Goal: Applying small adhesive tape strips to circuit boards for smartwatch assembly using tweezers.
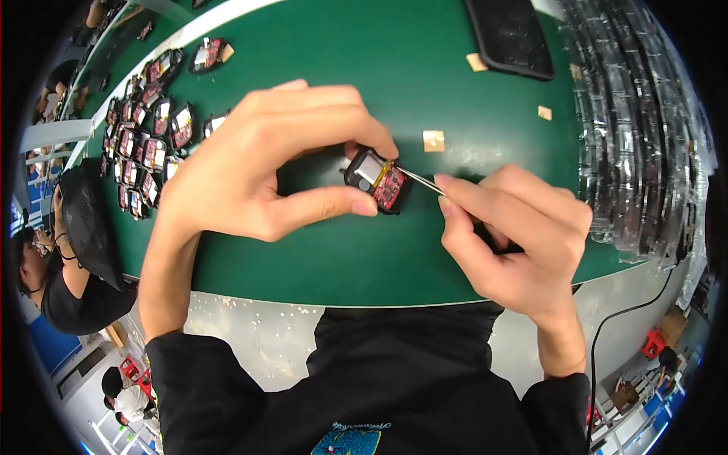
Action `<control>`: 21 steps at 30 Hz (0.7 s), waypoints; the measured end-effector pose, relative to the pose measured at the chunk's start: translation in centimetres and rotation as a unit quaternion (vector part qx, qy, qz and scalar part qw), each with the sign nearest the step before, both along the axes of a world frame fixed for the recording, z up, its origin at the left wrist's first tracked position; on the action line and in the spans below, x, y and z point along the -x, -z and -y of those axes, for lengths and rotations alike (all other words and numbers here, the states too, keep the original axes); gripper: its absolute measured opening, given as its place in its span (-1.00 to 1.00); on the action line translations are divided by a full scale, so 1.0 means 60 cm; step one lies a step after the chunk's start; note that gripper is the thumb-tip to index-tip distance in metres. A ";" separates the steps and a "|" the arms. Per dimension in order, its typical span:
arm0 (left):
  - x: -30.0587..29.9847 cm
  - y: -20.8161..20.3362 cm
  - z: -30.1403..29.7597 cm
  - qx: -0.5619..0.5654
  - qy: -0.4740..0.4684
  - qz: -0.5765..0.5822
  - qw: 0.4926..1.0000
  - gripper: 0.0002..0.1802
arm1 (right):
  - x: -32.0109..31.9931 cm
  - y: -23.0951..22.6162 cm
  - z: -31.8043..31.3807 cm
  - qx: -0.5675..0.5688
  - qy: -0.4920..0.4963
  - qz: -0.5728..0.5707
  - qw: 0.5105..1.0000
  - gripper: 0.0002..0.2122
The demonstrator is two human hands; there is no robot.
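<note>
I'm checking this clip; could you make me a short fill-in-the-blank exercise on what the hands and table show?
1. The left hand grips a small black-cased device between its fingers and ____.
2. The device's exposed circuit board is coloured ____.
3. The right hand holds a pair of slim metal ____.
4. Many similar devices lie clustered toward the ____ side of the green tabletop.

Missing words: thumb; red; tweezers; left.
</note>
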State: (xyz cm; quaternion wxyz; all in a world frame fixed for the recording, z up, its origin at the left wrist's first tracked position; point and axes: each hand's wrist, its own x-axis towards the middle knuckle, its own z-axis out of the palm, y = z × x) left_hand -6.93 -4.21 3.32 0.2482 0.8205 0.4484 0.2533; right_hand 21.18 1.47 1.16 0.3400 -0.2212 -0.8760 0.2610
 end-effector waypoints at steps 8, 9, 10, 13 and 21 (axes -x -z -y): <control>-0.013 -0.016 -0.007 -0.011 -0.009 -0.086 0.996 -0.34 | -0.027 -0.009 0.003 0.089 0.080 -0.070 0.990 -0.78; -0.015 -0.019 -0.008 -0.008 -0.013 -0.090 0.996 -0.34 | -0.027 -0.011 0.002 0.097 0.081 -0.084 0.988 -0.78; -0.016 -0.019 -0.006 -0.007 -0.016 -0.094 0.995 -0.34 | -0.025 -0.010 0.003 0.110 0.083 -0.095 0.986 -0.78; -0.020 -0.021 -0.006 -0.046 -0.046 -0.070 0.995 -0.45 | -0.026 -0.002 0.005 0.115 0.069 -0.136 0.982 -0.79; -0.047 -0.125 -0.099 -0.126 -0.098 0.052 0.986 -0.44 | -0.033 0.018 0.016 0.118 0.042 -0.180 0.976 -0.77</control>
